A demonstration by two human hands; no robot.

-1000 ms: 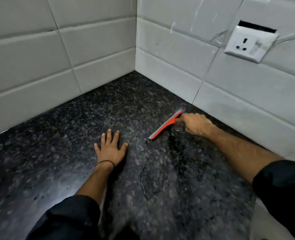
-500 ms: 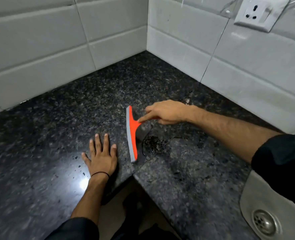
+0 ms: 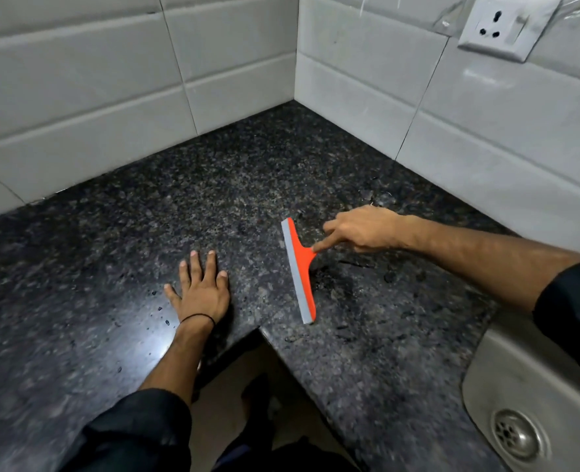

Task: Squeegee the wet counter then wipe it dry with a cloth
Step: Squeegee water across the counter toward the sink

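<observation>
Head view, squeegee (image 3: 298, 270) handle hidden under right hand (image 3: 363, 231)

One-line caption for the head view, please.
Right hand holds an orange squeegee by its handle on the dark granite counter while the left hand rests flat beside it.

Probably a home kitchen: granite counter (image 3: 213, 185), tiled walls (image 3: 77, 80), steel sink (image 3: 520, 386) (corner only).

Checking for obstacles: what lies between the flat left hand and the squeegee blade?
Head view: only bare speckled counter separates left hand from squeegee.
</observation>
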